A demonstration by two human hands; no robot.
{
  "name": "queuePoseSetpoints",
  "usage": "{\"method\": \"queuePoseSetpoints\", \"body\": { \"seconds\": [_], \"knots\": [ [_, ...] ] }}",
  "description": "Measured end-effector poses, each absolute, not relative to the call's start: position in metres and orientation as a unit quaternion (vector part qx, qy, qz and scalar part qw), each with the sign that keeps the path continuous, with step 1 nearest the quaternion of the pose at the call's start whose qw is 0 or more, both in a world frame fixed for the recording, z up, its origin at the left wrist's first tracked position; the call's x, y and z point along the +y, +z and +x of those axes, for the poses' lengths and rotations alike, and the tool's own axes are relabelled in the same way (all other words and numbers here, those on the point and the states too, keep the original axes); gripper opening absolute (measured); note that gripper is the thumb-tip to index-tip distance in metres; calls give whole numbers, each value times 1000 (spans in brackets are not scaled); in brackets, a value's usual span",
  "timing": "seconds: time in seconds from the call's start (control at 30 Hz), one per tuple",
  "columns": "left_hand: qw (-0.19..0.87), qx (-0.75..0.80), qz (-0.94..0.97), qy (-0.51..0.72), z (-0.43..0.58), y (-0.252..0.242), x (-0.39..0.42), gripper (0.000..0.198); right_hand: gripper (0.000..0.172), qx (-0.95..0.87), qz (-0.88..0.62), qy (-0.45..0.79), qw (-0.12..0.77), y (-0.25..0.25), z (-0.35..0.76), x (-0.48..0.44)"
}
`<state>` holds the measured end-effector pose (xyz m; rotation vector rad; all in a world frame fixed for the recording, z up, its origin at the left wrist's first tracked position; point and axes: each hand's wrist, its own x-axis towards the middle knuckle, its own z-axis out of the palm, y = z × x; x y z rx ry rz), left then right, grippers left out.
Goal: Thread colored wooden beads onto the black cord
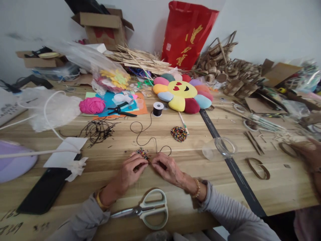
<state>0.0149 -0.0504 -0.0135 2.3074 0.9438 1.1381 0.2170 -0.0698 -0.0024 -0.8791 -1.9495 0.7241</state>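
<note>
My left hand (pixel 132 170) is closed in a pinch at the front edge of a small pile of multicoloured beads (pixel 142 153). What its fingertips hold is too small to make out. Close beside it, nearly touching, my right hand (pixel 168 168) pinches black cord (pixel 155 144), which winds in loops back to a spool (pixel 157 109). Below both hands lie pale-handled scissors (pixel 153 208), blades pointing left. A coiled strand of coloured beads (pixel 179 134) rests farther back on the right, next to a pencil-like stick (pixel 184 123).
Left are a phone (pixel 45 190), cut black cords (pixel 99 130), pink yarn (pixel 92 105) and pliers (pixel 122 109). A flower cushion (pixel 182 91) lies behind. To the right are clear tape rolls (pixel 225 146), a dark strip (pixel 235 170) and another person's hand (pixel 309 152).
</note>
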Motion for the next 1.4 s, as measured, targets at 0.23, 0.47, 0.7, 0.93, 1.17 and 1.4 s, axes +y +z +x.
{"method": "queuePoseSetpoints", "body": {
  "seconds": [0.23,0.47,0.7,0.93,1.17,1.4],
  "knots": [
    [383,386,739,398,13,-6,-52,8,12,-783,-342,294,428,0,218,-71],
    [411,384,726,395,14,1,-54,8,13,-786,-329,295,432,0,219,-71],
    [412,393,724,389,13,0,-54,8,12,-791,-331,293,424,0,219,-72],
    [420,399,725,373,14,3,-55,8,12,-793,-325,293,424,-2,218,-72],
    [423,392,724,379,14,2,-54,9,12,-800,-326,293,410,-2,218,-72],
    [438,388,730,354,14,2,-54,10,12,-802,-328,288,408,-2,218,-73]
  ]
}}
